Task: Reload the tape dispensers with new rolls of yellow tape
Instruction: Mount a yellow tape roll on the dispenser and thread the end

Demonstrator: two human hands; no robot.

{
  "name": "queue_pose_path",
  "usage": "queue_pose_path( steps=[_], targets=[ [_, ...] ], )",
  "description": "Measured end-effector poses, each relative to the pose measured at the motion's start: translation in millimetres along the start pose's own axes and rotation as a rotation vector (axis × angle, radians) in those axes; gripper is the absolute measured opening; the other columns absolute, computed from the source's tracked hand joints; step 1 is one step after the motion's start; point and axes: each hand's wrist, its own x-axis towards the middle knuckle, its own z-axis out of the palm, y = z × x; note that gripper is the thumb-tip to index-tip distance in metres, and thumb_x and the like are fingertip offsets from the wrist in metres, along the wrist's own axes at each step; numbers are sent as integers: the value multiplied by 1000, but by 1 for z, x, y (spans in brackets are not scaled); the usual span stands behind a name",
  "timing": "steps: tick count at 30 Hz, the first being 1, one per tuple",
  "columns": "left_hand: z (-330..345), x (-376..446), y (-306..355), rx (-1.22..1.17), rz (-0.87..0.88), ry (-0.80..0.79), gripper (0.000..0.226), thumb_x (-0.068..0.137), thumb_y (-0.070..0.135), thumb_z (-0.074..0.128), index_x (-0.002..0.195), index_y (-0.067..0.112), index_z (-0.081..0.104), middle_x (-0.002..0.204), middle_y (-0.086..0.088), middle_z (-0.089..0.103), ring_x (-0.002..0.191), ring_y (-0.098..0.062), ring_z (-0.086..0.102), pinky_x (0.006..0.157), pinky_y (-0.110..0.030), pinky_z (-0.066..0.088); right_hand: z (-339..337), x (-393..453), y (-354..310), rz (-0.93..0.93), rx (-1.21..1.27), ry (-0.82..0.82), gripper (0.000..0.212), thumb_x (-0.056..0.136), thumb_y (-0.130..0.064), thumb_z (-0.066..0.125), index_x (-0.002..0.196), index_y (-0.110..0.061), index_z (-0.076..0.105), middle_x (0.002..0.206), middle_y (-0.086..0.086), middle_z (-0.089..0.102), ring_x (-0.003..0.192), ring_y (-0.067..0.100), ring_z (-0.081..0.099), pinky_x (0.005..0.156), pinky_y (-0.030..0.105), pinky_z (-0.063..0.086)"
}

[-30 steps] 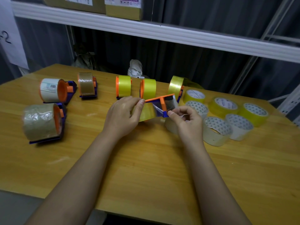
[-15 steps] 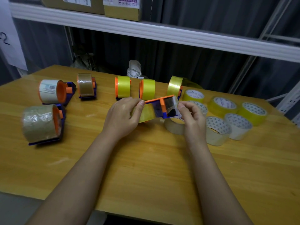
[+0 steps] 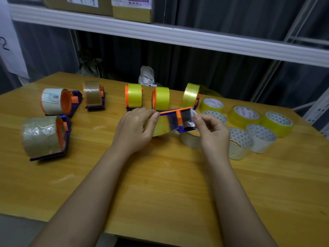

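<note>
Right hand [image 3: 214, 135] first: thumb and forefinger pinch the loose end of the tape [image 3: 192, 120] at the cutter end of the dispenser [image 3: 179, 120], other fingers curled loosely below. Hard to tell exactly where the clear strip ends, it's just glare there. The left hand [image 3: 135, 129] wraps round the yellow roll [image 3: 160, 126] end of that same orange-and-blue dispenser, thumb tip pressed on the top orange edge; most of the roll is hidden behind the palm, so I can't see how it sits on the hub. The dispenser is held just above the worktop [image 3: 160, 184], middle of the view.

Behind it, three loaded dispensers with yellow rolls [image 3: 161, 98] stand in a row. Right side has a cluster of loose tape rolls [image 3: 245, 115], some yellow, some whitish, and one of them is partly hidden behind the right hand. To the left, three dispensers with brownish or white rolls [image 3: 42, 137]. The shelf [image 3: 178, 37] above carries cardboard boxes [image 3: 132, 8], cut off at the top.
</note>
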Motion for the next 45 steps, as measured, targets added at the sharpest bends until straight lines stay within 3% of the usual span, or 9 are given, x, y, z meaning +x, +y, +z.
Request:
queue_pose_path(
  steps=[8,11,16,26,32,37,45],
  targets=[
    [0,1,-1,24,13,-18,47,95,37,34,104,7,68,89,-5,68,84,-22,61,71,-27,37,-3,0,-4,7,56,-23,12,92,-16,62,84,-23,68,78,-3,68,72,1,62,63,13,48],
    [-1,1,-2,32,2,-6,46,95,36,34,103,7,68,88,-5,68,83,-22,61,70,-27,36,-3,-1,-8,16,68,-19,3,89,-23,67,89,-20,66,74,-3,67,72,5,62,65,15,50],
    [-1,1,-4,20,-21,14,44,95,36,35,101,7,69,87,-5,68,84,-23,62,69,-30,41,1,-4,-9,31,12,-106,34,79,-16,78,106,-19,58,75,-6,70,74,-2,65,66,8,46],
    [-2,2,-7,-29,-34,15,47,95,38,34,100,7,69,87,-7,68,82,-23,61,67,-36,47,-2,0,-5,-12,-45,-141,32,82,-3,72,106,-19,57,78,-2,69,73,0,63,68,9,46],
    [0,0,-8,-27,-20,16,45,95,37,36,98,7,69,82,-5,66,78,-20,58,64,-29,37,-3,1,-6,23,-25,-211,33,85,1,67,113,-14,58,77,0,63,71,-5,61,65,6,44],
    [0,1,-7,-42,1,22,43,95,34,37,98,6,69,82,-4,65,77,-19,58,65,-27,36,-6,3,-6,77,-14,-263,37,83,-3,69,116,-18,60,79,0,61,83,16,59,73,16,48],
    [1,0,-6,-51,11,24,43,95,34,37,101,5,69,85,-5,67,79,-14,55,68,-27,35,-9,1,-8,67,31,-227,28,86,1,64,113,-5,61,76,-1,62,77,6,62,74,18,50]
  ],
)
